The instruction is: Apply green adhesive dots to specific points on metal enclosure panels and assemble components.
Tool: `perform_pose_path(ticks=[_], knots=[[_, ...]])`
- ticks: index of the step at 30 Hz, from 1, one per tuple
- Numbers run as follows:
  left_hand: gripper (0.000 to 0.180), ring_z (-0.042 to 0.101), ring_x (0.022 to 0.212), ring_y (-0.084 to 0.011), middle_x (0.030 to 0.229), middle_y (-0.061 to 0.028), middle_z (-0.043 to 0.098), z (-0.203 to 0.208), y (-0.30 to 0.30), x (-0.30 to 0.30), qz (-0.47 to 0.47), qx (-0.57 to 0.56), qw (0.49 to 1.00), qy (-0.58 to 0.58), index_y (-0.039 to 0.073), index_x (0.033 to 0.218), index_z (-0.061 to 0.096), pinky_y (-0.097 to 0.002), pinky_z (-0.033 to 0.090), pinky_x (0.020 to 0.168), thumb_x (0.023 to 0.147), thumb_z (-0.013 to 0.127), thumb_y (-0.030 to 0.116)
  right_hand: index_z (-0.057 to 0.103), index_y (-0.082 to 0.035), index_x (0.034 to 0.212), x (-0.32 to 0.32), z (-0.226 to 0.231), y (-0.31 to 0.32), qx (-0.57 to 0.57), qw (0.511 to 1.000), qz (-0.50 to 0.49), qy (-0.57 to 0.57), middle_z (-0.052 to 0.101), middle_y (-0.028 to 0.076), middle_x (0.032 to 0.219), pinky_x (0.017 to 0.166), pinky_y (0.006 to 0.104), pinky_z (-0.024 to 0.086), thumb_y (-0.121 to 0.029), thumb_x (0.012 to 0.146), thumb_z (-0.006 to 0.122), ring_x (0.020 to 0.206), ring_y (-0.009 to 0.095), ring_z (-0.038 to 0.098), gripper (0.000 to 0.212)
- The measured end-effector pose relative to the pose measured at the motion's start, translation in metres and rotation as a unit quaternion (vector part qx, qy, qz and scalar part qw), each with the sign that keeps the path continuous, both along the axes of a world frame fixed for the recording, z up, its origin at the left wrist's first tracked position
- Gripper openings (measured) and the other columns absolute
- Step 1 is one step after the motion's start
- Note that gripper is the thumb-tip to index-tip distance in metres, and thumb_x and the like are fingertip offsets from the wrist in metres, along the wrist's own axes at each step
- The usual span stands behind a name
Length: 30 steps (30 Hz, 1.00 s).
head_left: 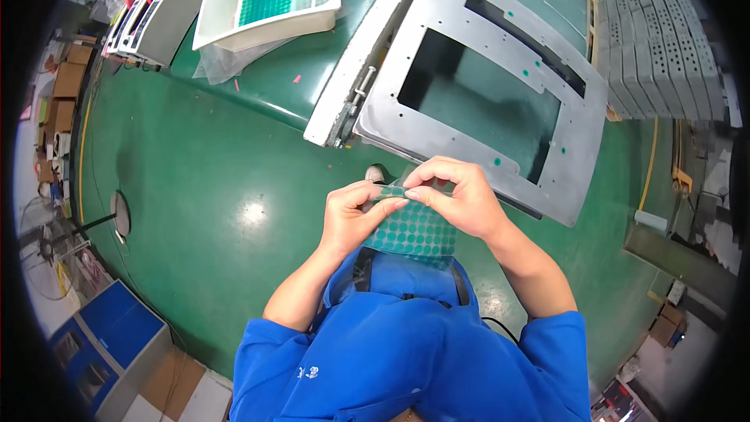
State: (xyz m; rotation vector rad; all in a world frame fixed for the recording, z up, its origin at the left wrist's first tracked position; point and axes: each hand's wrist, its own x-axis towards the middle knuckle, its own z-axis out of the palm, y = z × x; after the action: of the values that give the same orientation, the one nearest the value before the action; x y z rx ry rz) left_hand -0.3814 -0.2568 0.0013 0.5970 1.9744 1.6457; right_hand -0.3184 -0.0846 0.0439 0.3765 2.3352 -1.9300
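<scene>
Between my two hands, in front of my waist, hangs a clear sheet of round green stickers (414,230). My left hand (351,215) pinches its upper left edge between thumb and fingers. The thumb and fingertips of my right hand (461,197) close on the same edge, close beside the left fingertips. Whether a single sticker is between the right fingertips is too small to tell. Beyond my hands lies a grey metal panel (437,16) with a large rectangular opening and a long slot. Several green dots sit on its surface.
A white tray (269,27) holding green dot sheets stands on the green bench (273,82) at the far left, beside a grey machine with red rings (160,23). Stacked perforated metal parts (660,47) stand at the far right. A round-based stand (119,215) is on the floor at left.
</scene>
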Motion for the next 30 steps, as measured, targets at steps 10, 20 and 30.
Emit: perform_pose_path(ticks=[10,20,30], knots=[[0.034,0.033,0.052,-0.0012,0.053,0.0071,0.04,0.0,0.007,-0.031,0.08,-0.019,0.984,-0.158,0.004,0.053,0.045,-0.0205,0.026,0.043,0.07,0.074,0.014,0.056,-0.004,0.075,-0.038,-0.018,-0.011,0.301,0.921,0.004,0.246,0.06,0.011,0.078,0.065,0.0295,0.044,0.0,0.069,0.064,0.07,0.024,0.057,0.01],[0.018,0.032,0.051,0.0007,0.055,0.0102,0.042,-0.023,0.005,-0.046,0.132,0.002,0.972,-0.195,0.003,0.066,0.062,-0.0174,0.024,0.044,0.071,0.073,0.016,0.057,-0.001,0.082,-0.118,-0.075,0.058,0.111,0.972,-0.205,0.008,0.058,0.004,0.074,0.062,0.0244,0.043,-0.005,0.078,0.058,0.065,0.011,0.053,0.006],[0.018,0.031,0.052,0.0008,0.055,0.0109,0.041,-0.019,0.01,-0.053,0.124,0.009,0.97,-0.209,0.003,0.065,0.062,-0.0173,0.024,0.044,0.071,0.073,0.015,0.058,-0.002,0.082,-0.123,-0.074,0.058,0.128,0.973,-0.191,-0.011,0.06,0.004,0.072,0.06,0.0245,0.044,-0.008,0.078,0.058,0.064,0.011,0.055,0.007]])
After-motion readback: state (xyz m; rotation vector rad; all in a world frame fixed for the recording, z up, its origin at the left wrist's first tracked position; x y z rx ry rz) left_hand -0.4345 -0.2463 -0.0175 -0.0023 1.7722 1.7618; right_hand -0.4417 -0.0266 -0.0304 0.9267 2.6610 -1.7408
